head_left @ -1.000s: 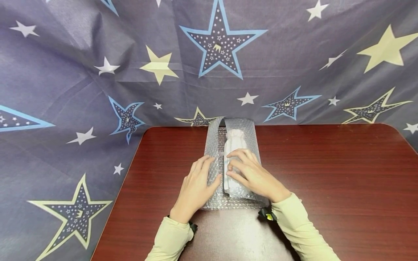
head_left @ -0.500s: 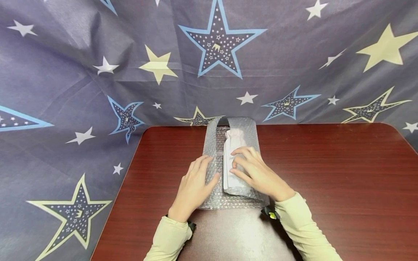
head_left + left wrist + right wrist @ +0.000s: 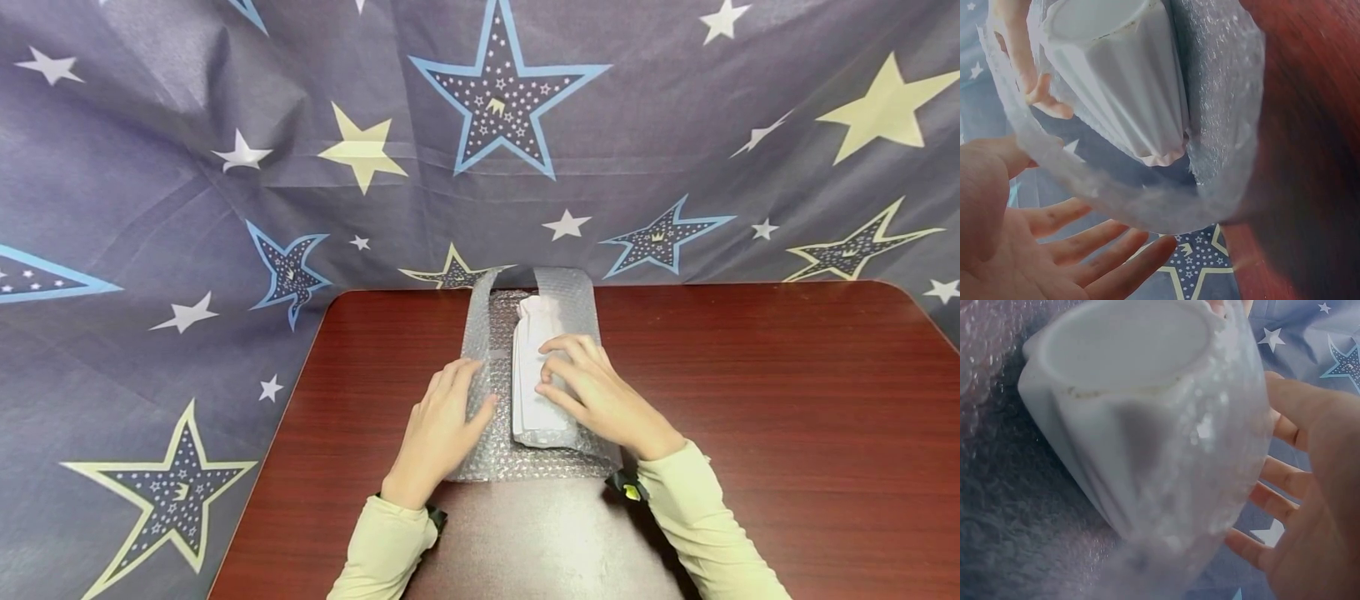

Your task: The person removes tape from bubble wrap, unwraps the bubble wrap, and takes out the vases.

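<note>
A white fluted vase [image 3: 527, 392] lies on its side on a sheet of bubble wrap [image 3: 517, 468], its ruffled rim away from me. Its flat base [image 3: 1129, 347] faces the right wrist camera. The wrap rises in loose flaps at both sides, the right one partly over the vase. My left hand [image 3: 441, 421] is at the left flap, fingers spread and nearly straight against its outside in the left wrist view. Over the right flap is my right hand [image 3: 596, 392], its slightly bent fingers along the outer face of the wrap.
The dark red wooden table [image 3: 750, 392] extends to both sides, more widely to the right. Behind it hangs a grey-purple cloth [image 3: 637, 100] printed with stars, which the far end of the wrap meets. Dark bands sit at both wrists.
My hands have moved slightly apart, left hand leftward and right hand rightward. The gap between the flaps has widened, so more of the vase shows. The vase stays about where it was.
</note>
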A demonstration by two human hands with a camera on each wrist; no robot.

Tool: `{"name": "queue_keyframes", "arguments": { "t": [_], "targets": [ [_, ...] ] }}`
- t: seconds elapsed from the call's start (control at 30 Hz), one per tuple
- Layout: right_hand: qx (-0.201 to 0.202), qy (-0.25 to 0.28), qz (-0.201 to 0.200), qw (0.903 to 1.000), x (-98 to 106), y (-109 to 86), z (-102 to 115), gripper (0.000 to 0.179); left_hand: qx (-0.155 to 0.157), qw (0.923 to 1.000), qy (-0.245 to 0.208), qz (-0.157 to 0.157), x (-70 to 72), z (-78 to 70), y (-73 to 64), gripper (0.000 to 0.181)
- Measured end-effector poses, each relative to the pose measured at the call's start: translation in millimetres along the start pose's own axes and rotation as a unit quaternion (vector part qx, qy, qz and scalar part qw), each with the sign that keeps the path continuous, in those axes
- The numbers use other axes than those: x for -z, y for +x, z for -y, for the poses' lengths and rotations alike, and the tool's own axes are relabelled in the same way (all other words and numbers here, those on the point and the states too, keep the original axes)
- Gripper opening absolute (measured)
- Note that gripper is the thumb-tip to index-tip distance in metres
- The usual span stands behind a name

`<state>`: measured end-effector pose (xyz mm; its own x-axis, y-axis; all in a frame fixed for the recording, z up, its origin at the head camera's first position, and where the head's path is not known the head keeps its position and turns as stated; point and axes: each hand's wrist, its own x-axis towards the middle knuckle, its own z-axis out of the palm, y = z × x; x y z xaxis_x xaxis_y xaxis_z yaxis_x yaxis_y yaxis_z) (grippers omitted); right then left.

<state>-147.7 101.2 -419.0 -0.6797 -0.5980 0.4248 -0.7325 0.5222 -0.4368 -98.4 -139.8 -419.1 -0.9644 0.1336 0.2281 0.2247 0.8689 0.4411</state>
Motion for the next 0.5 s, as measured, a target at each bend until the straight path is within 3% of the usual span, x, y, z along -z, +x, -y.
{"name": "queue_keyframes", "arguments": {
  "t": [0.5],
  "targets": [
    [-0.011,-0.006,-0.001,0.9999,4.9,-2.8,-6.0,0.012,0.014,0.9999,-0.004,0.004,2.4,4.7,0.5,0.049]
  ]
}}
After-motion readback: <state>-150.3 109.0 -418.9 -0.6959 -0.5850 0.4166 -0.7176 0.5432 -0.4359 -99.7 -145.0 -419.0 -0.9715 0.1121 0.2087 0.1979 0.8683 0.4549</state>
